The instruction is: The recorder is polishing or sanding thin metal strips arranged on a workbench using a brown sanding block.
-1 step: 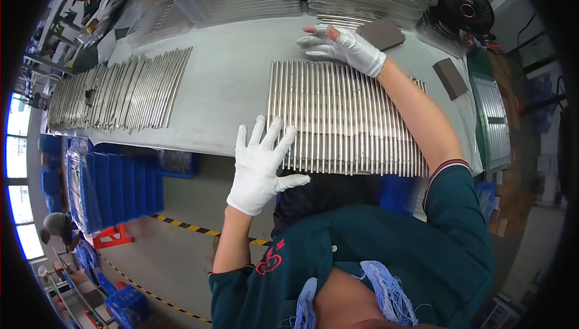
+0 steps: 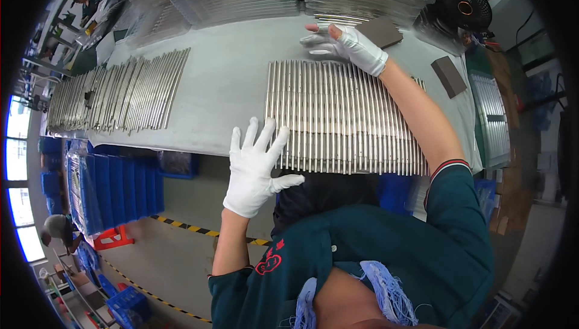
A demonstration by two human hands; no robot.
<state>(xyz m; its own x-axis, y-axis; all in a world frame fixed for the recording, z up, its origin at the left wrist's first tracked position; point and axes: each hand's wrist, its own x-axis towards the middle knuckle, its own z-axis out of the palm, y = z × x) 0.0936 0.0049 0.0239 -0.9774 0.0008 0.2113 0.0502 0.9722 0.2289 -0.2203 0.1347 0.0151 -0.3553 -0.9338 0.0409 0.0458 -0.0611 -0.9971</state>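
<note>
Pale and grey, the long table (image 2: 223,88) extended around the slim metal rods (image 2: 338,112); nearer than these was a person's dark green shirt (image 2: 386,238). Silvery and glossy, the rods lay side by side in a close row, their near ends slightly uneven. Left of them lay another batch (image 2: 129,91). At their near left corner, the white-gloved left hand (image 2: 250,166) spread its fingers, grasping nothing; at their far edge, the right hand's (image 2: 350,48) fingers were extended, released. Nearer than the rods, the shirt's red emblem (image 2: 268,264) bore markings too small to read.
</note>
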